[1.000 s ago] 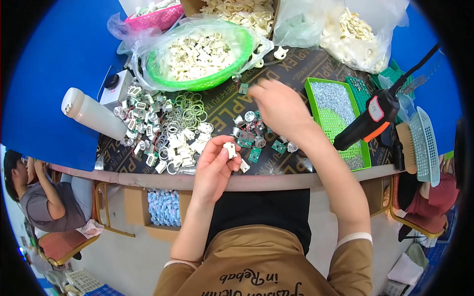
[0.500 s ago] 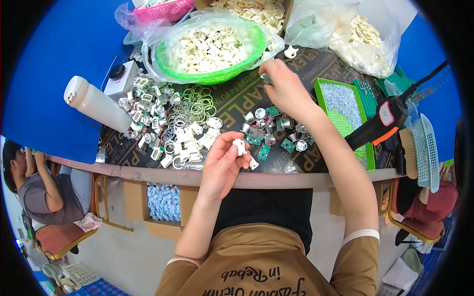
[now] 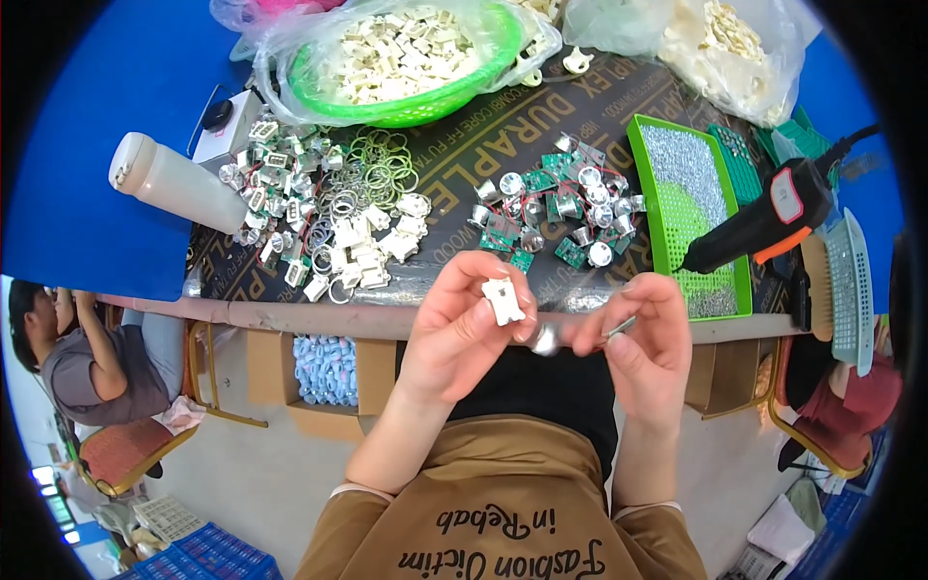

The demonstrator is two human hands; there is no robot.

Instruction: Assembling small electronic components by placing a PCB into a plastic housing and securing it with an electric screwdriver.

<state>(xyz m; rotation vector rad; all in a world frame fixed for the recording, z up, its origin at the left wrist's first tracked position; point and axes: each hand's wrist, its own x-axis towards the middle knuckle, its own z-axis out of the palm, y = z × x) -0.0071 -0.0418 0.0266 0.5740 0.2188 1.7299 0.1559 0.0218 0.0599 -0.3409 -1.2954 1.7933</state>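
My left hand (image 3: 454,324) is closed on a small white plastic housing (image 3: 503,302), pinched between thumb and fingers in front of the table edge. To its right, my right hand (image 3: 646,348) pinches a small circuit board (image 3: 622,327), seen nearly edge-on. A blurred silver reflector cup (image 3: 546,338) hangs between the hands, beside my left fingertips; whether it is wired to the board is too smeared to see. Beyond my hands lies a pile of green circuit boards (image 3: 570,253) with silver cups and red wires. More white housings (image 3: 362,259) lie to the left.
Rings (image 3: 382,174) and housings fitted with boards (image 3: 275,203) cover the table's left, near a white bottle (image 3: 179,182). A green basket (image 3: 411,114) of white parts stands behind. At right, a hand-held black tool (image 3: 749,227) overhangs a green tray (image 3: 659,227) of tiny metal parts.
My right hand has come back from the far side of the table to beside my left, now with a circuit board in it. The left hand keeps its housing. The view has shifted slightly.
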